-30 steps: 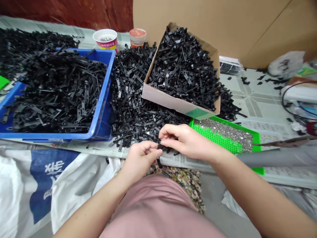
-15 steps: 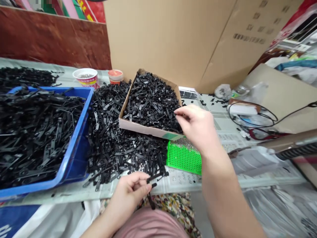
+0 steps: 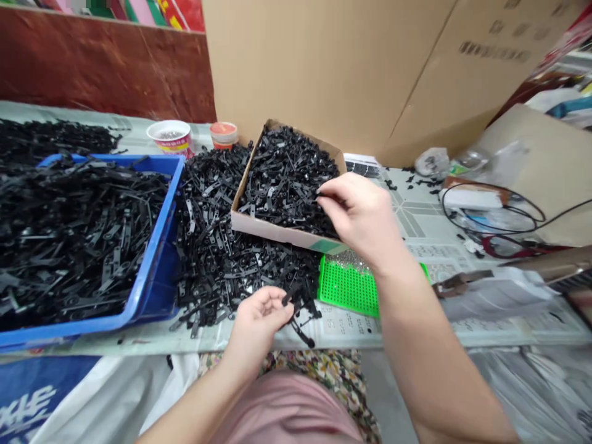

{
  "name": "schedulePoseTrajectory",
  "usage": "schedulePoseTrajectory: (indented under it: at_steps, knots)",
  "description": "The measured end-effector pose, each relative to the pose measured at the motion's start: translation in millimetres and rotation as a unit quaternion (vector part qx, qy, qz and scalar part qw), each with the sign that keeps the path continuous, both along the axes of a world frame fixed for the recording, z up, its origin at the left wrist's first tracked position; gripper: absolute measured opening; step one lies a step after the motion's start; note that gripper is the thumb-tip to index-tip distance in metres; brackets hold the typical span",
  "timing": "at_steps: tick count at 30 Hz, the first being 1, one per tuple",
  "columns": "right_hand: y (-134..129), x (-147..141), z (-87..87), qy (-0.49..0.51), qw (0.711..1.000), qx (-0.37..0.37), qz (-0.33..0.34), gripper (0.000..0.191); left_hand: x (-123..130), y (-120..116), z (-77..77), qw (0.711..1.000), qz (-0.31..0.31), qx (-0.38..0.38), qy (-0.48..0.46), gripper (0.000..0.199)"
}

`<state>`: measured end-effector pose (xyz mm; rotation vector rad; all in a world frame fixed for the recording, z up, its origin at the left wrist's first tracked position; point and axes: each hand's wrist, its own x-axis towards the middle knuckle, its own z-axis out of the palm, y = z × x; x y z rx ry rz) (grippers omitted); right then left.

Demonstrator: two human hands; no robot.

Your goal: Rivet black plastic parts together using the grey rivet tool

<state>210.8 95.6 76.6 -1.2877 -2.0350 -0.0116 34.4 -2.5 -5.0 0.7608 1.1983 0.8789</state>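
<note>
My left hand (image 3: 263, 317) is closed on a black plastic part (image 3: 301, 332) near the table's front edge, beside a heap of similar black parts (image 3: 217, 271). Over the right side of a shallow cardboard box (image 3: 277, 233) full of small black pieces (image 3: 282, 179), my right hand (image 3: 354, 206) pinches its thumb and fingers together. Something small and dark shows at its fingertips, too small to make out. A green perforated tray (image 3: 349, 290) with tiny metal bits lies below the box, partly behind my right forearm.
A blue bin (image 3: 160, 246) full of black parts stands on the left. Behind are a white-and-pink tub (image 3: 171, 139) and a red-lidded jar (image 3: 224, 134). Tall cardboard (image 3: 324, 68) closes off the back. On the right lie a black cable (image 3: 497, 237), plastic wrap and scattered pieces.
The view has shifted slightly. My right hand has moved a little left over the box. My left hand has risen toward the heap, and the part in it has turned.
</note>
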Motion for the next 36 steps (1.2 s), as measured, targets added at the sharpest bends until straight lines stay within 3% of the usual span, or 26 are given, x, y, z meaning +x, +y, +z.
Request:
schedulePoseTrajectory:
  at_steps: [3,5,9,12,14,16,20,23,25,28,33,36]
  knots:
    - [-42,-14,-13.3,0.187,0.971,-0.128,0.072,0.032,3,1,-0.7,0.999,0.010,-0.007,-0.030,0.020]
    - [-67,-22,-28.6,0.188,0.958,-0.175,0.128,0.024,5,1,-0.1,0.998,0.012,-0.010,-0.054,0.020]
    - [-95,-17,-47.8,-0.002,0.977,-0.165,0.138,0.013,7,-3,2.3,0.999,0.012,-0.004,-0.044,0.017]
    - [-102,-6,-47.9,-0.175,0.956,-0.186,0.145,0.031,8,-7,3.0,1.000,-0.024,0.007,-0.014,0.016]
    - [-105,-2,-48.4,-0.209,0.943,-0.209,0.156,0.038,10,-9,2.8,0.999,-0.032,0.009,-0.009,0.017]
    - [-107,1,-51.6,-0.152,0.950,-0.220,0.163,0.033,13,-12,2.7,0.999,-0.025,-0.008,-0.018,0.019]
    - [-110,5,-57.6,0.082,0.963,-0.222,0.128,0.024,16,-15,2.7,0.998,-0.021,-0.039,-0.043,0.021]
    - [-111,8,-56.6,0.209,0.938,-0.267,0.075,0.023,17,-17,2.9,0.998,-0.018,-0.042,-0.040,0.021]
    - [-112,9,-55.6,0.255,0.914,-0.306,0.075,0.021,18,-19,3.9,0.998,-0.027,-0.037,-0.035,0.021]
    - [-112,9,-56.5,0.269,0.907,-0.318,0.068,0.020,19,-21,6.8,0.998,-0.043,-0.036,-0.029,0.018]
    - [-112,14,-58.4,0.211,0.936,-0.262,0.101,0.024,19,-26,11.4,0.996,-0.084,-0.016,-0.026,0.024]
    - [-110,19,-59.3,0.214,0.922,-0.300,0.119,0.024,18,-28,11.3,0.993,-0.115,-0.018,-0.024,0.026]
